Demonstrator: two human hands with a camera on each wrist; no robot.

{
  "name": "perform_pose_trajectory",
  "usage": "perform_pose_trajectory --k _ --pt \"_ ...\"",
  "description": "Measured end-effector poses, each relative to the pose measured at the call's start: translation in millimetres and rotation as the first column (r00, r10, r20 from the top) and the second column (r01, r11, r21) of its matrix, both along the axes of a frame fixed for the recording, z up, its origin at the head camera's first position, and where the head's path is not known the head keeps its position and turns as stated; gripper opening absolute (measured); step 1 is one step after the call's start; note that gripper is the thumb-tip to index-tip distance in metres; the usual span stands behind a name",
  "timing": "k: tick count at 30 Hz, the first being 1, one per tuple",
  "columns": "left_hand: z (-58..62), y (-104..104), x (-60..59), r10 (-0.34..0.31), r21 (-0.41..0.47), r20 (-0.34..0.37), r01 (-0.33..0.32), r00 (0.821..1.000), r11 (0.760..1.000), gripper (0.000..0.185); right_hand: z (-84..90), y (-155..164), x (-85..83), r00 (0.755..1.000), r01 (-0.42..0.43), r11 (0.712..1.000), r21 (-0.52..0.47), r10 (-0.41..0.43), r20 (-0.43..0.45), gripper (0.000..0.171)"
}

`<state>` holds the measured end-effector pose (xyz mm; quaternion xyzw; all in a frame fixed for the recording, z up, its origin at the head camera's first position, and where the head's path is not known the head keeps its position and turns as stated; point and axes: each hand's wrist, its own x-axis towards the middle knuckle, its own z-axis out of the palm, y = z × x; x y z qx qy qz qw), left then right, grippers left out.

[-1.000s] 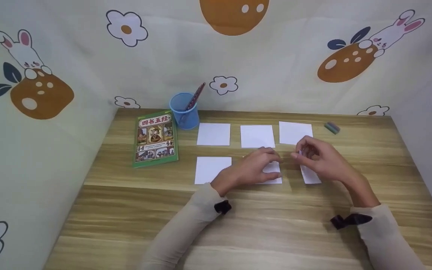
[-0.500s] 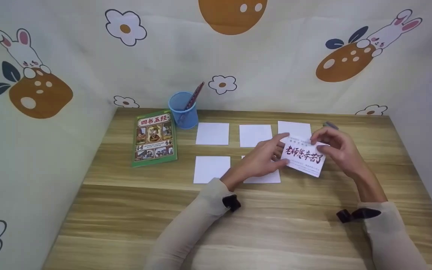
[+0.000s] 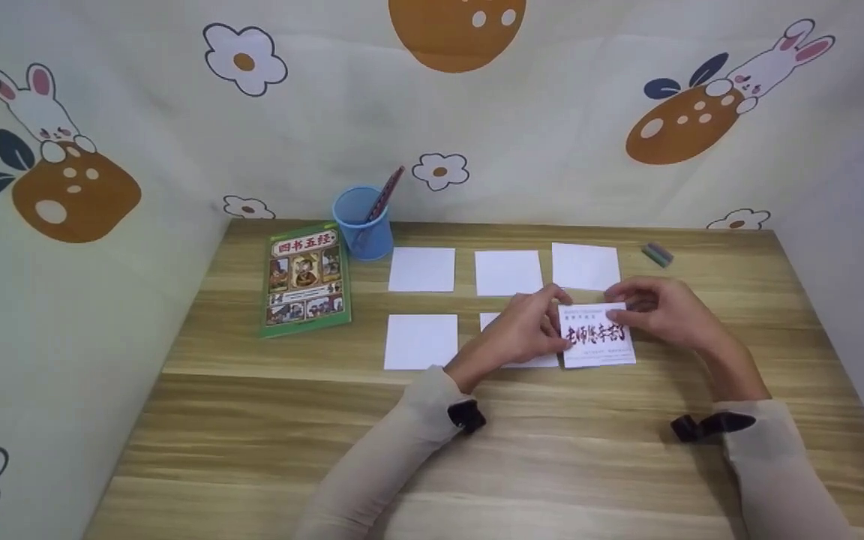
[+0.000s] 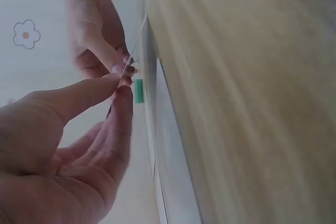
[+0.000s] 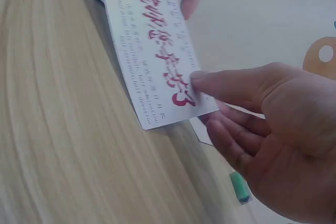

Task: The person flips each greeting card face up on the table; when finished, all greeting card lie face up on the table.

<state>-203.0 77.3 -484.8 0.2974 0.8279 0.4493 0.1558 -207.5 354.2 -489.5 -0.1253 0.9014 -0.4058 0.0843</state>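
Note:
Between both hands is a square white card [image 3: 598,336] with red and black Chinese characters printed on it. My left hand [image 3: 518,330] pinches its left edge between thumb and fingers. At the upper right corner, my right hand [image 3: 668,311] pinches the same card, thumb on the printed face [image 5: 152,56]. The left wrist view shows the card edge-on, tilted and raised off the table. Blank white squares lie around it: three in a back row, including one just behind the card [image 3: 586,265], and a front-left one [image 3: 421,342]. Another front square [image 3: 528,360] is partly under my left hand.
A green comic-style book [image 3: 306,281] lies at the left of the wooden table [image 3: 267,442]. Behind it stands a blue mesh pen cup [image 3: 363,225] with dark pencils. A small green and grey block [image 3: 657,255] sits at the back right. Patterned cloth walls [image 3: 327,135] surround the table.
The right hand has turned a white square over, so its printed side now shows. The left hand has moved right and taken the card's left edge. The card has straightened and come nearer the table.

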Motion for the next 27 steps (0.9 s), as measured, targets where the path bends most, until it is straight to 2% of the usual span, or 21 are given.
perform_pose_trajectory --k 5,10,16,19,27 --pt "-5.5 1 0.0 -0.023 -0.115 -0.063 0.016 0.998 0.993 0.063 -5.3 -2 -1.3 1.000 0.028 0.992 0.123 -0.027 -0.011 0.021" --pt "-6.9 0 -0.8 -0.036 -0.184 -0.113 0.014 0.993 0.983 0.066 -9.2 -2 -1.5 0.999 0.036 0.991 0.129 -0.034 -0.022 0.019" --pt "-7.2 0 0.1 -0.043 -0.211 -0.148 0.011 0.988 0.977 0.054 -12.0 1 -0.7 0.998 0.028 0.990 0.139 -0.020 -0.063 0.016" --pt "-6.8 0 1.0 -0.044 -0.229 -0.155 0.008 0.987 0.973 0.054 -13.1 3 -1.2 0.997 0.031 0.989 0.145 -0.020 -0.074 0.016" --pt "-5.1 -1 1.3 -0.039 -0.228 -0.110 0.013 0.993 0.974 0.053 -11.5 5 -1.8 0.998 0.016 0.990 0.142 -0.007 -0.068 0.017"
